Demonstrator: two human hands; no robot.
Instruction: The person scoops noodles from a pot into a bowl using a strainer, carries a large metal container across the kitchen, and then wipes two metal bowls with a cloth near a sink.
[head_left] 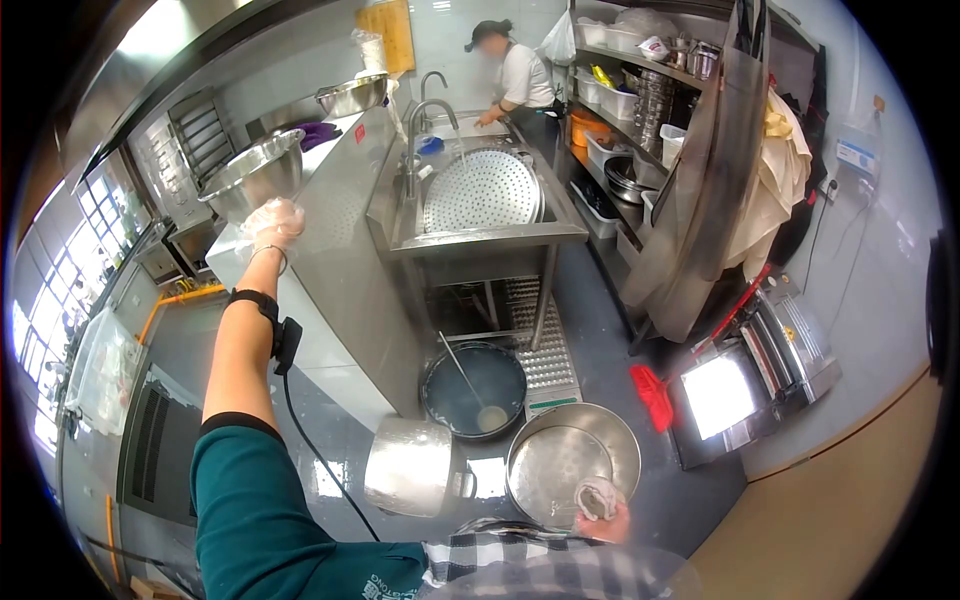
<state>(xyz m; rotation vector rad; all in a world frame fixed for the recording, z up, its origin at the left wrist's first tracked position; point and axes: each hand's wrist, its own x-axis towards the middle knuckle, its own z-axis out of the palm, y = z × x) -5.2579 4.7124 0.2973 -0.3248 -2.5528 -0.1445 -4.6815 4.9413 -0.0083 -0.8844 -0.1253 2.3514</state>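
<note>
My left hand (273, 222), in a clear plastic glove, reaches out to the left and is closed at the near side of a shiny metal bowl (258, 178). The bowl is at the end of a counter-high partition, and its far side is hidden. Low on the right, my right hand (612, 524) is closed around a crumpled whitish cloth (597, 495), beside the rim of a wide round metal basin (625, 440). A metal pot (408, 466) lies on its side left of the basin. Behind it, a dark tub (450, 370) of cloudy water holds a long-handled ladle (463, 376).
A steel sink (480, 240) with a large perforated tray (485, 190) stands ahead. A co-worker (525, 75) leans over the counter behind it. Shelves (630, 130) line the right, with hanging aprons (700, 200), a red broom (652, 397) and a metal machine (770, 350).
</note>
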